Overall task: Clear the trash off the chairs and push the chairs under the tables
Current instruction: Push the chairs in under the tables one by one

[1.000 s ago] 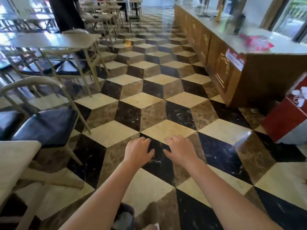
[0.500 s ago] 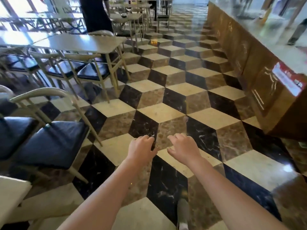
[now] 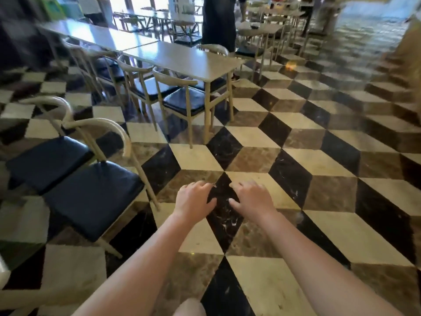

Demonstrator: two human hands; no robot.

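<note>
1. Near chairs. We see two chairs with dark seats and curved pale backs at our left: the nearer chair (image 3: 93, 197) and, touching it on its far side, the second chair (image 3: 46, 163). Both stand out on the floor, and their seats look bare.
2. Corner at lower left. A pale table corner (image 3: 4, 274) shows at the frame's edge, near the nearer chair; too little of it shows for us to tell how the chairs stand against it.
3. Far table. A long pale table (image 3: 182, 59) stands farther ahead. Along its near side two tucked chairs (image 3: 184, 101) and (image 3: 148, 87) sit with their seats partly under the top; more chairs in that row are blurred.
4. Hands. Our left hand (image 3: 193, 199) and right hand (image 3: 252, 199) are held out in front, palms down, side by side and apart from each other. The fingers are loosely bent and hold nothing. Neither touches a chair; the left is near the nearer chair's front leg.
5. Floor. The floor (image 3: 319, 163) is tiled in black, brown and cream diamonds forming a cube pattern.
6. Background. A standing person in dark clothing (image 3: 218, 23) is behind the far table, with further tables and chairs (image 3: 259, 28) beyond. Edges of the view are blurred.
</note>
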